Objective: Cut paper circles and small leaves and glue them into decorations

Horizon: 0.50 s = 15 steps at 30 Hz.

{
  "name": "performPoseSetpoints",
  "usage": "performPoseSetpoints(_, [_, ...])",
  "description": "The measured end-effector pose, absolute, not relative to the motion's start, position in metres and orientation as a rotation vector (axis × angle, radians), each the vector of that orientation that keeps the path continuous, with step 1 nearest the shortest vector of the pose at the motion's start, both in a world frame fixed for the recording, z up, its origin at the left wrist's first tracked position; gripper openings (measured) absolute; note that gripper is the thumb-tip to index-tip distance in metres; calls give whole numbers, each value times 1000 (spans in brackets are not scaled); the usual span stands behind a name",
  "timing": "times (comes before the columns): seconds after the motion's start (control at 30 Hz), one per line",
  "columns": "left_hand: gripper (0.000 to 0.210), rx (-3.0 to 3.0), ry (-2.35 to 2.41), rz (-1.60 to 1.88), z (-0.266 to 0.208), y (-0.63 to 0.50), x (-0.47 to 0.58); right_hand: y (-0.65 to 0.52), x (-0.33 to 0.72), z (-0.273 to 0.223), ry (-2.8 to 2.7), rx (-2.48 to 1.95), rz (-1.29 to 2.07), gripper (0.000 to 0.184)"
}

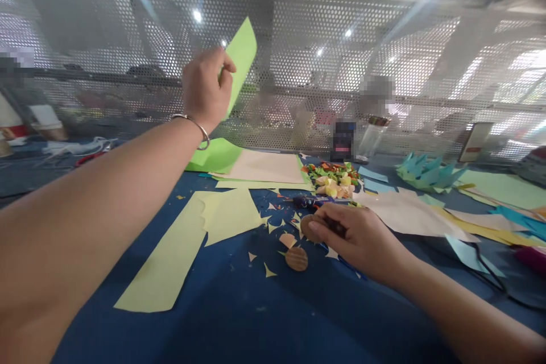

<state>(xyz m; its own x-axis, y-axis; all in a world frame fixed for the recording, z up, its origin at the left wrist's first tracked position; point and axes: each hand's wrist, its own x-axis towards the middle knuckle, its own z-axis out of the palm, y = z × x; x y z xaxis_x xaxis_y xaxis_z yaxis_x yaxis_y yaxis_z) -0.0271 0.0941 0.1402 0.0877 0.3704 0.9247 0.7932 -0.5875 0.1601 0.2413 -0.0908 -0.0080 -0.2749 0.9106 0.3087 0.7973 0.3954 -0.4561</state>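
My left hand (pixel 209 82) is raised above the table, its fingers closed on a sheet of bright green paper (pixel 243 54) that hangs tilted from the grip. Low over the blue tabletop, my right hand (pixel 354 236) has its thumb and fingers closed around a brown disc (pixel 307 228); part of what is inside the grip is hidden. Another brown wood-grained disc (pixel 296 259) lies flat in front of it. Pale yellow cut paper (pixel 232 210) and a long pale yellow strip (pixel 164 273) are left of the right hand, with small paper scraps (pixel 269 271) scattered about.
Stacked paper sheets (pixel 271 167) lie at the back, beside a pile of small coloured paper pieces (pixel 335 179). Behind stand a phone (pixel 342 141) and a glass bottle (pixel 374 137). Rightward are blue folded paper shapes (pixel 429 172), more paper (pixel 409 213) and a black cable (pixel 490 273).
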Motion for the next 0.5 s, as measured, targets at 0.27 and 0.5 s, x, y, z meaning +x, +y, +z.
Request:
performPoseSetpoints(0.27, [7,-1888,-1244,-2515,88,69,29,-88,245,-6,-1815,-1330,638,30])
performPoseSetpoints(0.5, [13,-1961,-1169,-3285,80,25,66,-87,241,1,-1356,-933,1123,29])
